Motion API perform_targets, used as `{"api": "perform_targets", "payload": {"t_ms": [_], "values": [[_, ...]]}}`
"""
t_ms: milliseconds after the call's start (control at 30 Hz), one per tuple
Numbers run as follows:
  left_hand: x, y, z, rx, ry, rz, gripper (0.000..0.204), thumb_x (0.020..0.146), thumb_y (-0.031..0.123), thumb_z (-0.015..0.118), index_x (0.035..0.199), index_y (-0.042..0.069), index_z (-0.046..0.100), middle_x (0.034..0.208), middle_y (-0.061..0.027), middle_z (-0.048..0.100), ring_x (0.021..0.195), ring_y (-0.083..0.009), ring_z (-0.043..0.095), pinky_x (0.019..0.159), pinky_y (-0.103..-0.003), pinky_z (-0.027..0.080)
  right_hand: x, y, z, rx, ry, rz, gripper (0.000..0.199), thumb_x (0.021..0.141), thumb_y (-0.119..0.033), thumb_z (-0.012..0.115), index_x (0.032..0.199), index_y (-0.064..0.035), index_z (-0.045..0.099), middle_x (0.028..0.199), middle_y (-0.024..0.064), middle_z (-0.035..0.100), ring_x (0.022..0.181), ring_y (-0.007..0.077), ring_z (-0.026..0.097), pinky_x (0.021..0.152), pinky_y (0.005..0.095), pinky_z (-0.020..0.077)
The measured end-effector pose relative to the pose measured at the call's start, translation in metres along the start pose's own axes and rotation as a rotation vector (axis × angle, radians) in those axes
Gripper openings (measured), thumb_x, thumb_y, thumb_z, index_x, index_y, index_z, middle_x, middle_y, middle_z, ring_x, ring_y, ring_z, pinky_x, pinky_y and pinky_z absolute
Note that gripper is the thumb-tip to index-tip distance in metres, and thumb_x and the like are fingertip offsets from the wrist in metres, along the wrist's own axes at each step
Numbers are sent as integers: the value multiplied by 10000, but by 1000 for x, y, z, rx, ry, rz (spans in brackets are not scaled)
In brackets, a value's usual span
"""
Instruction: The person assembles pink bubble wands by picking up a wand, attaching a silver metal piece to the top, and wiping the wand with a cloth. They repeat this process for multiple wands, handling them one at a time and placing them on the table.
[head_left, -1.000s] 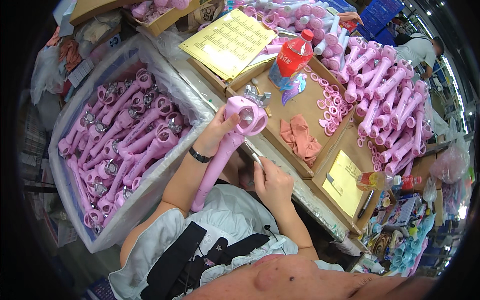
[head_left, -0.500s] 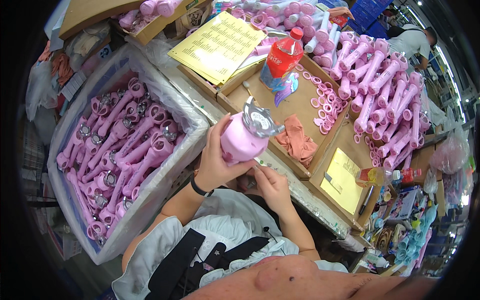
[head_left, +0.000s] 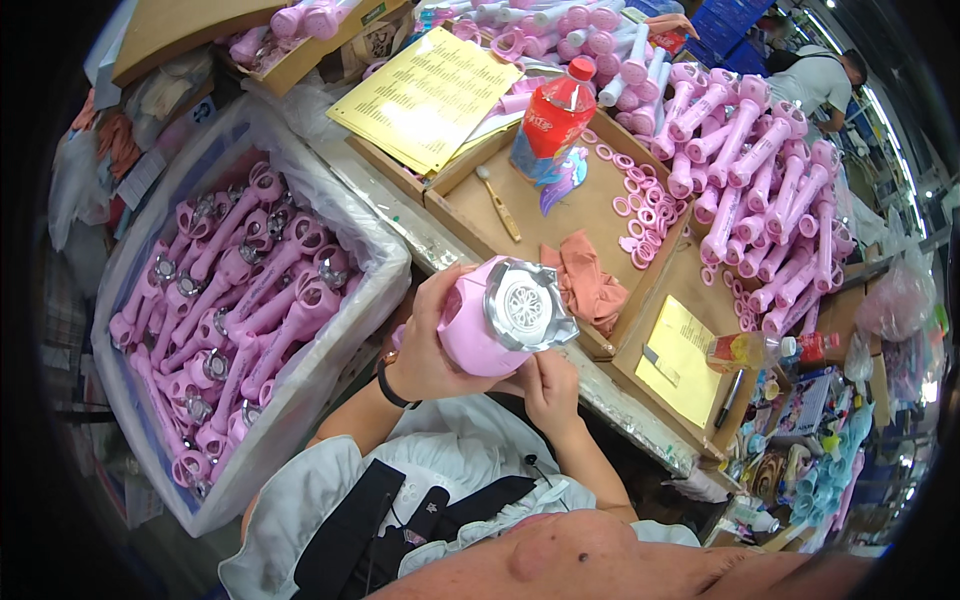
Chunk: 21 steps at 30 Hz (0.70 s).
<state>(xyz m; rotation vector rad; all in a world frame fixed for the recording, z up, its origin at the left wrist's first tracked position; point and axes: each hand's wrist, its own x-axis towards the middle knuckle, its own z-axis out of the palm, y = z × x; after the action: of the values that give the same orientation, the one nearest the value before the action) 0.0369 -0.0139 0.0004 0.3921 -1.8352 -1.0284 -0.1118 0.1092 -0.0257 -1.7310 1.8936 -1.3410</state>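
My left hand is wrapped around a pink toy wand. Its rounded head carries a silver crown-like cap with a cut-out flower pattern, which faces up toward me. Most of the wand's handle is hidden behind the hand. Just below and to the right of the head is my right hand, its fingers curled closed against the underside. What they grip, if anything, is hidden.
On the left, a plastic-lined bin holds several pink wands with silver parts. Cardboard trays bear pink rings, a red-labelled bottle, an orange cloth and a brush. Pink handles are piled at right; a person stands behind.
The wand has moved slightly down, its silver cap tipping toward me so the flower pattern shows. My right hand's fingers have curled from a visible pinch to a closed grip beneath it.
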Motion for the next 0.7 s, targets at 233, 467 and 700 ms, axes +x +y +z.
{"api": "perform_targets", "payload": {"t_ms": [233, 467, 700], "values": [[-5, -6, -2, -2, -65, 56, 1042, 516, 250, 900, 1333, -3, 305, 1295, -183, 407, 1183, -315, 455, 995, -394, 376, -5, -24, 7, 981, 26, 689, 92, 920, -81, 519, 903, -26, 590, 751, 39, 544, 636, 112, 532, 560, 249, 427], [-8, -13, 7, -185, -90, 74, 1178, 524, 245, 920, 1380, 96, 124, 1397, -258, 281, 1299, -333, 361, 1041, -425, 345, -8, -9, -4, 285, 61, 192, 138, 875, -43, 591, 1000, 15, 596, 814, 123, 588, 696, 192, 606, 616, 276, 468], [-9, -14, 5, -366, -156, 73, 1203, 476, 342, 936, 1356, 129, 144, 1417, -298, 253, 1347, -377, 286, 1085, -457, 269, -9, -20, -12, 198, 13, 209, 133, 919, -41, 523, 999, 30, 602, 827, 72, 623, 756, 118, 622, 622, 249, 505]]}}
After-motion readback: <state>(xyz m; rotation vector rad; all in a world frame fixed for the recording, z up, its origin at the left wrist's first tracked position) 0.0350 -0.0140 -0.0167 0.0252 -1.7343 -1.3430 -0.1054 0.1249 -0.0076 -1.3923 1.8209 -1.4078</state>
